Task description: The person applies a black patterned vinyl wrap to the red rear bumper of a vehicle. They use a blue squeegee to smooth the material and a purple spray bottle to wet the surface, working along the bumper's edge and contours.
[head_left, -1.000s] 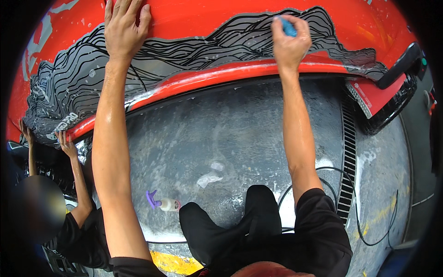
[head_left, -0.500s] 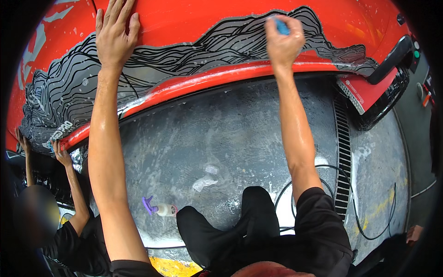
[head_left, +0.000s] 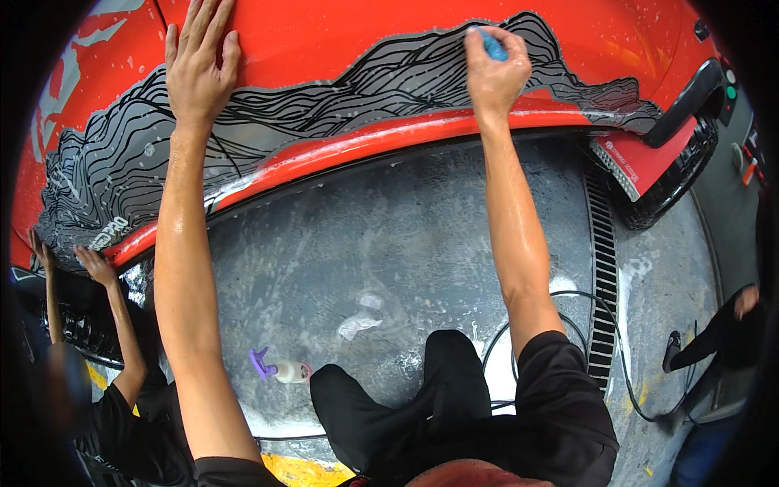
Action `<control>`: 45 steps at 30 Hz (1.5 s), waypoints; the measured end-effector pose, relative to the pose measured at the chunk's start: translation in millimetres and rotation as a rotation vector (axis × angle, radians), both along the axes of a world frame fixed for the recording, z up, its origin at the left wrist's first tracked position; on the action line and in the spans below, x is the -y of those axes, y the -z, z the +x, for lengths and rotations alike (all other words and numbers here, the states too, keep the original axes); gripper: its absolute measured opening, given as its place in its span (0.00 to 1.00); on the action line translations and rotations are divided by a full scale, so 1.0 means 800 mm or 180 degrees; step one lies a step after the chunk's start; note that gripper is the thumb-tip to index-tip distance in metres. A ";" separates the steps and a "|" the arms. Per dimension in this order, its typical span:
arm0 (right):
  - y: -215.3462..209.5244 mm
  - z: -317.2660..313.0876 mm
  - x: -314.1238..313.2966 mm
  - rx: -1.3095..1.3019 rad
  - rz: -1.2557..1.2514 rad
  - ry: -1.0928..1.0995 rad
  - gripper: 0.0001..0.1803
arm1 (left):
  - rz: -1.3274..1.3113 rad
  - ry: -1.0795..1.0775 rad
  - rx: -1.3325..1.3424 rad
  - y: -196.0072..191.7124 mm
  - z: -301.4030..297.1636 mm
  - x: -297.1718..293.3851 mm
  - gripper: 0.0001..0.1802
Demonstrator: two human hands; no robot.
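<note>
A wet red car body [head_left: 300,40] fills the top of the view, with a grey decal [head_left: 324,109] of black wavy lines running along its lower side. My left hand [head_left: 197,73] lies flat on the decal and red paint, its fingers spread. Closed round a small blue squeegee [head_left: 492,45], my right hand [head_left: 497,77] is on the decal near its tall peak at the right. The fingers partly hide the squeegee, and its working edge cannot be made out.
At left, a co-worker's hands [head_left: 96,265] touch the decal's end. A spray bottle [head_left: 280,367] with a purple head and a crumpled clear scrap [head_left: 359,325] lie on the grey floor. A drain grate [head_left: 602,268], black hose [head_left: 625,357] and wheel [head_left: 677,178] are at right. Another person [head_left: 718,333] is at far right.
My right hand with the squeegee has shifted very slightly left. The co-worker's nearer hand has moved a little left and opened out. At far right, the other person has come further into view.
</note>
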State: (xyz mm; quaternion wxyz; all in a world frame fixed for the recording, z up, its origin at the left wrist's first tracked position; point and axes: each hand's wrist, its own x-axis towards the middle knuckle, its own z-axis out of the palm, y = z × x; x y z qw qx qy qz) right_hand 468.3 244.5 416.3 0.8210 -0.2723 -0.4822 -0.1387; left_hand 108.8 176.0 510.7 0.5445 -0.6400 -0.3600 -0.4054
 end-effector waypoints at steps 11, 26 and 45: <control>0.008 -0.042 0.016 0.0505 0.0129 0.0051 0.10 | 0.0144 0.0062 -0.0067 0.003 -0.005 -0.006 0.31; 0.000 -0.048 0.014 0.0027 0.0057 -0.0049 0.09 | 0.0107 0.0131 0.0005 0.003 -0.005 -0.008 0.30; 0.028 -0.101 0.022 0.0272 -0.0012 -0.0370 0.09 | 0.0110 0.0117 0.0008 0.003 -0.004 -0.002 0.30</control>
